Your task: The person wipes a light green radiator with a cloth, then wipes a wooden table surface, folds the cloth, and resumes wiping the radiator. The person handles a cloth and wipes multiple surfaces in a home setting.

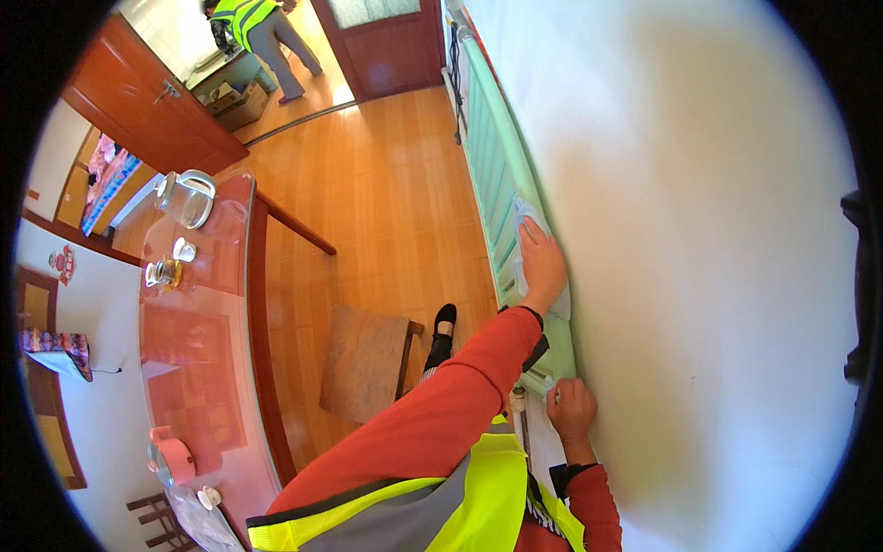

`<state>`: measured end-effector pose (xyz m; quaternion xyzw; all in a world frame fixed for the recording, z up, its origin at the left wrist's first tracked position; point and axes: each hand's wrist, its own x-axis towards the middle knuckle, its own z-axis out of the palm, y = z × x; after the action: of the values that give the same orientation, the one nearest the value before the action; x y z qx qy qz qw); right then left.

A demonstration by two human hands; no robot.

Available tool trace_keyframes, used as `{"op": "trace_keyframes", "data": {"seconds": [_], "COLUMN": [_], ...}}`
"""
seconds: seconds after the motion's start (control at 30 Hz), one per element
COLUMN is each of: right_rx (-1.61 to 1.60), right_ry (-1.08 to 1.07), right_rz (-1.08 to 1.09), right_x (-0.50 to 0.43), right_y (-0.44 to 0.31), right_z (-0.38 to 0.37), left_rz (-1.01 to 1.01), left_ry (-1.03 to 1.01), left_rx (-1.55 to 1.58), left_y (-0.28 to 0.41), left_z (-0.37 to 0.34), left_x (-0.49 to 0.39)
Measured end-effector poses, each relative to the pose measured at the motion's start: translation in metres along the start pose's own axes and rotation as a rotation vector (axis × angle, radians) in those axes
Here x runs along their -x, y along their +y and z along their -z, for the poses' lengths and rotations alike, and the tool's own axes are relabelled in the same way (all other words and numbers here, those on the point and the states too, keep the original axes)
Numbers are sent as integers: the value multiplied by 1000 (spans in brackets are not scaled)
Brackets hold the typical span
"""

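A pale mint-green radiator [507, 145] runs along the white wall at the right. On its top edge my left hand [543, 265] presses a thin whitish cloth [562, 303], which spreads out past the fingers and below the wrist. Lower down, at the radiator's near end, is my right hand [574, 410] with its fingers curled. Something small and whitish shows beside those fingertips; whether the hand grips it cannot be made out. Both arms wear red sleeves with dark cuffs.
A wooden stool [362, 362] stands left of my foot. Farther left, a glass-topped table [227, 345] bears a glass kettle [187, 200], small cups and a pink pot [172, 459]. A black cable [455, 83] hangs by the radiator's far end. A person [265, 41] in a vest bends beyond the doorway.
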<state>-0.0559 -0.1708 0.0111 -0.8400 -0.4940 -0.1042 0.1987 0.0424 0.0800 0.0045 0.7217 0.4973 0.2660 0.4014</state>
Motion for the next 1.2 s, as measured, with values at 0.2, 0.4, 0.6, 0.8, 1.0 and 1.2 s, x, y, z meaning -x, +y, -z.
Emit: {"op": "trace_keyframes", "data": {"seconds": [0.2, 0.4, 0.6, 0.8, 1.0, 1.2], "right_rx": [18, -25, -61, -55, 13, -48], "right_ry": [20, 13, -3, -7, 13, -14], "right_rz": [30, 43, 14, 4, 16, -9], "right_x": [-4, -6, -5, -6, -5, -4], "right_y": [-1, 1, 1, 0, 0, 2], "right_z": [3, 4, 4, 5, 3, 2], "left_rz": [46, 42, 41, 24, 24, 19], "left_ry": [-60, -2, 14, 50, 56, 56], "left_rx": [6, 7, -49, -49, -53, -73], "left_y": [-4, 0, 3, 5, 10, 7], "left_z": [3, 1, -1, -1, 0, -6], "left_x": [42, 41, 30, 5, -36, -76]}}
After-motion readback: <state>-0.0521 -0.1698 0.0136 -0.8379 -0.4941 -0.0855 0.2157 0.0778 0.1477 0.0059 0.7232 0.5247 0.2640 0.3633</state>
